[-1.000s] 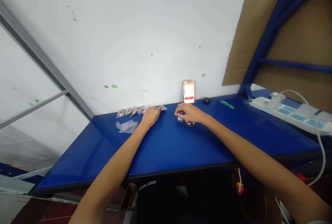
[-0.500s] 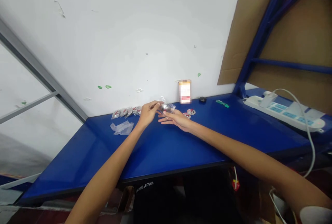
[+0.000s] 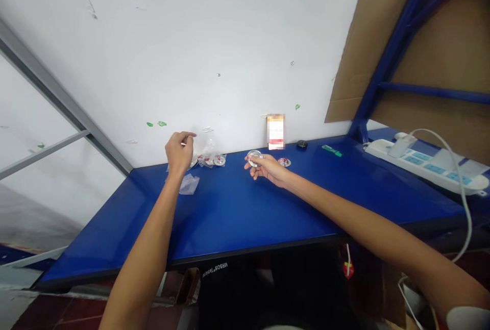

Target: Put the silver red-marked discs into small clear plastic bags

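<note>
My right hand point(image 3: 264, 167) holds a shiny round silver disc point(image 3: 255, 154) between thumb and fingers, above the blue table. My left hand point(image 3: 179, 154) is raised at the left, its index finger stretched out and nothing visible in it. Below and beside it several round silver discs with red marks point(image 3: 219, 160) lie in transparent bags along the wall, partly hidden by the hand. A crumpled transparent plastic bag point(image 3: 209, 147) is just right of my left fingers, at that row. Another flat plastic bag point(image 3: 189, 184) lies in front. Behind my right wrist lies an unbagged silver disc point(image 3: 284, 162).
A phone-like upright panel with a blurred face point(image 3: 276, 132) leans on the wall. To its right are a small black round object point(image 3: 302, 144) and a green strip point(image 3: 332, 151). A white power strip point(image 3: 429, 167) with a plugged cable occupies the right end of the blue table point(image 3: 237, 218).
My hands have parted. The left moved left, away from the bagged disc both were handling; the right now holds a disc without a visible bag. A transparent bag now appears by the row.
</note>
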Demonstrator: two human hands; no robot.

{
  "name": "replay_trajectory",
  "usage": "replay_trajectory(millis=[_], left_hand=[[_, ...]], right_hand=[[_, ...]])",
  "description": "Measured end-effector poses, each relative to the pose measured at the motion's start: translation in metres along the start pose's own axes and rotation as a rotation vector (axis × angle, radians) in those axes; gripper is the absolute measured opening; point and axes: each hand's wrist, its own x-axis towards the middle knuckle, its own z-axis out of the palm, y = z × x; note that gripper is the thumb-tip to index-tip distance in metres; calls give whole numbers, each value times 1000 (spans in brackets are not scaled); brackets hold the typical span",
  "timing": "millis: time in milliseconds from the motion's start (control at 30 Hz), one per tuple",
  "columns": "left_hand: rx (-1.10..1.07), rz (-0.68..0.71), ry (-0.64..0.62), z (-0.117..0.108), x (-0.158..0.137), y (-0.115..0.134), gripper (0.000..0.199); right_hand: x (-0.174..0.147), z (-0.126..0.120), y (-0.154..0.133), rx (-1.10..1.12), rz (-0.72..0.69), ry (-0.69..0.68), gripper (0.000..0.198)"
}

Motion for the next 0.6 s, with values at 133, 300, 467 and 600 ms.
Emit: replay_trajectory(millis=[133, 300, 467, 600], left_hand=[[372, 170, -302, -30, 12, -24, 29], [501, -126, -998, -38, 9, -17, 26], [507, -193, -952, -39, 6, 3, 58], [494, -57, -778, -29, 1, 9, 63]], right_hand=[[2, -5, -3, 63, 42, -28, 19], [4, -5, -2, 47, 55, -35, 17], [5, -12, -17, 6, -10, 86, 16], [8, -43, -39, -65, -163, 224, 28]])
